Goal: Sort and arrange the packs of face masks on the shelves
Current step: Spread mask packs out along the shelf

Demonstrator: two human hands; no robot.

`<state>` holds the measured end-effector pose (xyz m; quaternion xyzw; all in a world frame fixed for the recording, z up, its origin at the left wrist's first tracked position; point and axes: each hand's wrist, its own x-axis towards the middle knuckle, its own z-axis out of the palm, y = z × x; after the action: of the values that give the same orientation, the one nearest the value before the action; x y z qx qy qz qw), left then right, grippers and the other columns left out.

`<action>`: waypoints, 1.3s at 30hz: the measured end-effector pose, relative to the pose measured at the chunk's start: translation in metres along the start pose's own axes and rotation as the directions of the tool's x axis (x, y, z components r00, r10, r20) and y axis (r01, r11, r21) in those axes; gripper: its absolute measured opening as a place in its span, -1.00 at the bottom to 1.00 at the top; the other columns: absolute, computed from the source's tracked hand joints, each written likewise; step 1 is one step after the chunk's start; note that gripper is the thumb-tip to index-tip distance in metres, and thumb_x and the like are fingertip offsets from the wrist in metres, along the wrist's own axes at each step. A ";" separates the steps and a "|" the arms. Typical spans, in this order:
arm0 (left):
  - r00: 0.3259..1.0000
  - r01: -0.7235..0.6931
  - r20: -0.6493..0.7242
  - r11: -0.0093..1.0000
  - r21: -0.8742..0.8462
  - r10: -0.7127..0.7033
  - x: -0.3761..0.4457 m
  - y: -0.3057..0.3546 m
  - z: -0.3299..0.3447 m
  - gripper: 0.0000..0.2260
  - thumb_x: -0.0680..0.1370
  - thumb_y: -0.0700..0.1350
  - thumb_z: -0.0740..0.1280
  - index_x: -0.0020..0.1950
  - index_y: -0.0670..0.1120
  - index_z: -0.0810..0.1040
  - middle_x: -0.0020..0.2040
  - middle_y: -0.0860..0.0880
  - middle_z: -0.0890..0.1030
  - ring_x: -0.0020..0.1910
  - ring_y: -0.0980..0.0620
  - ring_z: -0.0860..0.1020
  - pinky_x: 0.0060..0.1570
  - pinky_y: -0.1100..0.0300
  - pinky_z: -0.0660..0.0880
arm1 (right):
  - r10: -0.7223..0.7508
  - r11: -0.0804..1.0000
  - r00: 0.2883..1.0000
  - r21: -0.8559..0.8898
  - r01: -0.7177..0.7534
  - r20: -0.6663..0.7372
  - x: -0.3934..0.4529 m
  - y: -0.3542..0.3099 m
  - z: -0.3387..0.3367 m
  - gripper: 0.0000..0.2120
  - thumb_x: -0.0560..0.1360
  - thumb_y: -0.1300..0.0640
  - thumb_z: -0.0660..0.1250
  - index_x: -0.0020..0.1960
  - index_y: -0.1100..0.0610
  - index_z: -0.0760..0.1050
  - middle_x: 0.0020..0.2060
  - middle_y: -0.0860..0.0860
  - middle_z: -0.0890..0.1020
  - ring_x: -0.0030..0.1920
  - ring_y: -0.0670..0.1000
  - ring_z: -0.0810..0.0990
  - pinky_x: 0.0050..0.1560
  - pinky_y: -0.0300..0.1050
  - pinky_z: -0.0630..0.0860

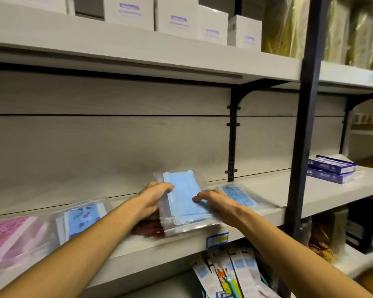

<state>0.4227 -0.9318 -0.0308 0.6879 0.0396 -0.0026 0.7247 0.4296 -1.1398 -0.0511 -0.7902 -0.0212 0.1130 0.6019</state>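
Shelving (256,186) fills pretty much the whole view here, pale wood-look boards on dark brackets, with a dark upright post (306,125) on the right. Top shelf has a row of white boxes (177,16) with purple labels and some gold-ish wrapped stuff (289,24) next to them.

On the middle shelf there's a line of mask packs. Far left is a pink patterned pack (11,237), just beside it a blue pack with little prints (82,218), then the plain blue mask pack (185,203) in a clear bag that the person has hold of, sitting on top of a dark red pack (151,230) near the front edge. Right of that lies another blue printed pack (238,195), flat on the shelf.

The left hand (153,198) is curled round the left edge of the plain blue mask pack, fingers over the top. The right hand (218,201) lies flattish on its right side, fingers spread and pressing down, not really closed round it.

Further right past the post, two purple and white boxes (332,171) are stacked. There's a blue and yellow price tag (217,239) on the shelf edge, and colourful slim packets (230,274) down below.
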 end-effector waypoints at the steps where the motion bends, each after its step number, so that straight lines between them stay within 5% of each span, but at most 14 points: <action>1: 0.999 0.004 0.049 1.000 -0.006 -0.004 0.000 -0.001 0.010 -0.76 0.60 -0.20 0.34 0.20 -0.31 0.58 0.13 -0.27 0.66 0.06 -0.20 0.65 0.27 -0.13 0.52 | -0.004 1.000 0.999 -0.011 0.004 -0.042 0.008 0.008 -0.011 -0.18 0.10 -0.16 0.57 0.31 0.08 0.49 0.09 0.13 0.68 0.03 0.13 0.70 0.15 0.04 0.62; 4: 0.992 -0.119 0.072 0.926 0.357 0.100 0.006 -0.008 0.030 -0.67 0.65 0.04 0.25 0.23 -0.17 0.61 0.22 0.01 0.64 0.18 0.03 0.60 0.28 0.14 0.45 | 0.010 0.999 0.992 0.034 -0.006 -0.125 0.004 0.012 -0.038 -0.26 0.14 -0.10 0.54 0.28 0.09 0.52 0.04 0.08 0.67 -0.01 0.08 0.68 -0.05 -0.11 0.60; 6: 0.963 -0.211 0.040 0.652 0.728 0.267 0.011 -0.014 0.034 -0.62 0.67 0.09 0.18 0.36 -0.11 0.51 0.35 0.01 0.55 0.29 0.02 0.50 0.22 0.22 0.37 | 0.029 0.999 0.987 0.042 -0.022 -0.158 -0.001 0.009 -0.055 -0.50 0.36 0.01 0.49 0.24 0.18 0.51 -0.10 0.06 0.63 -0.20 0.01 0.62 -0.28 -0.19 0.49; 8: 0.940 -0.275 0.137 0.456 0.846 0.313 0.019 -0.024 0.031 -0.56 0.67 0.13 0.16 0.49 -0.04 0.39 0.47 -0.03 0.46 0.42 -0.04 0.43 0.36 0.12 0.36 | 0.060 0.996 0.981 0.072 -0.047 -0.186 0.003 0.010 -0.071 -0.66 0.48 0.14 0.43 0.20 0.24 0.49 -0.19 0.11 0.60 -0.32 0.02 0.56 -0.41 -0.24 0.43; 11: 0.916 -0.343 0.295 0.151 0.927 0.272 0.024 -0.034 0.032 -0.55 0.67 0.17 0.11 0.54 0.09 0.31 0.55 0.07 0.34 0.51 -0.01 0.30 0.48 -0.04 0.24 | 0.055 0.997 0.976 0.056 -0.044 -0.209 0.010 0.012 -0.083 -0.77 0.48 0.18 0.44 0.08 0.21 0.48 -0.12 0.16 0.60 -0.19 0.09 0.57 -0.16 -0.12 0.51; 13: 0.928 -0.338 0.327 0.034 0.941 0.179 0.025 -0.036 0.033 -0.54 0.66 0.22 0.06 0.54 0.15 0.30 0.56 0.11 0.30 0.54 -0.01 0.21 0.51 -0.19 0.11 | 0.032 0.999 0.981 -0.019 -0.036 -0.192 0.016 0.014 -0.087 -0.85 0.49 0.21 0.44 -0.03 0.17 0.48 -0.16 0.13 0.61 -0.16 0.10 0.58 -0.06 -0.06 0.50; 17: 0.956 -0.294 0.294 0.004 0.956 -0.009 0.027 -0.040 0.027 -0.54 0.60 0.28 0.07 0.45 0.18 0.41 0.48 0.15 0.40 0.48 0.01 0.28 0.43 -0.17 0.22 | -0.017 0.976 0.989 -0.216 -0.016 -0.146 0.026 0.009 -0.079 -0.69 0.46 0.16 0.49 0.11 0.13 0.43 -0.01 0.11 0.61 0.03 0.11 0.64 0.10 -0.02 0.61; 19: 0.959 -0.284 0.284 -0.004 0.959 0.024 0.026 -0.039 0.022 -0.57 0.59 0.25 0.10 0.37 0.14 0.47 0.38 0.11 0.48 0.40 0.01 0.36 0.35 -0.10 0.33 | -0.050 0.952 0.989 -0.307 0.005 -0.140 0.032 0.005 -0.070 -0.66 0.45 0.15 0.50 0.12 0.14 0.41 -0.05 0.07 0.58 0.07 0.10 0.61 0.20 -0.01 0.58; 23: 0.966 -0.253 0.254 -0.042 0.967 0.042 0.023 -0.038 0.013 -0.60 0.58 0.23 0.11 0.29 0.09 0.51 0.27 0.08 0.53 0.30 0.01 0.41 0.25 -0.07 0.41 | -0.098 0.874 0.987 -0.485 0.025 -0.125 0.036 -0.002 -0.051 -0.58 0.44 0.10 0.51 0.21 0.21 0.47 0.03 0.09 0.57 0.07 0.08 0.56 0.10 -0.09 0.52; 29: 0.974 -0.213 0.217 -0.068 0.975 0.064 0.019 -0.037 0.004 -0.65 0.57 0.21 0.13 0.15 0.05 0.54 0.18 0.04 0.54 0.27 -0.02 0.41 0.16 -0.05 0.39 | -0.093 0.761 0.990 -0.649 0.004 -0.103 0.039 -0.005 -0.032 -0.50 0.41 0.01 0.52 0.24 0.17 0.44 0.06 0.06 0.51 0.07 0.08 0.50 0.04 -0.10 0.46; 32: 0.968 -0.227 0.232 -0.058 0.972 0.097 0.019 -0.041 0.000 -0.66 0.59 0.18 0.09 0.09 0.01 0.55 0.15 0.06 0.54 0.34 0.01 0.36 0.27 -0.08 0.29 | -0.136 0.691 0.984 -0.723 0.011 -0.116 0.036 -0.005 -0.027 -0.56 0.43 -0.01 0.48 0.21 0.14 0.44 0.02 0.05 0.51 0.04 0.08 0.49 0.01 -0.09 0.45; 36: 0.929 -0.286 0.294 -0.068 0.956 0.223 0.010 -0.041 0.000 -0.61 0.67 0.09 0.06 0.37 -0.03 0.48 0.43 0.02 0.45 0.46 -0.03 0.30 0.48 -0.04 0.16 | -0.240 0.632 0.961 -0.774 0.050 -0.134 0.029 -0.004 -0.020 -0.72 0.48 0.04 0.42 0.09 0.13 0.43 -0.01 0.08 0.55 0.01 0.10 0.52 -0.03 -0.08 0.46; 39: 0.933 -0.252 0.268 -0.097 0.963 0.240 -0.003 -0.034 -0.001 -0.54 0.68 0.13 0.04 0.50 -0.06 0.34 0.49 -0.04 0.39 0.48 -0.06 0.30 0.50 -0.02 0.15 | -0.374 0.603 0.913 -0.791 0.108 -0.161 0.026 -0.003 -0.017 -0.60 0.54 0.09 0.32 0.35 0.17 0.45 0.22 0.15 0.60 0.21 0.18 0.57 0.16 0.01 0.53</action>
<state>0.4174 -0.9329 -0.0641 0.9895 -0.1041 0.0997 -0.0059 0.4589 -1.1511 -0.0483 -0.9666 -0.0803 -0.1157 0.2140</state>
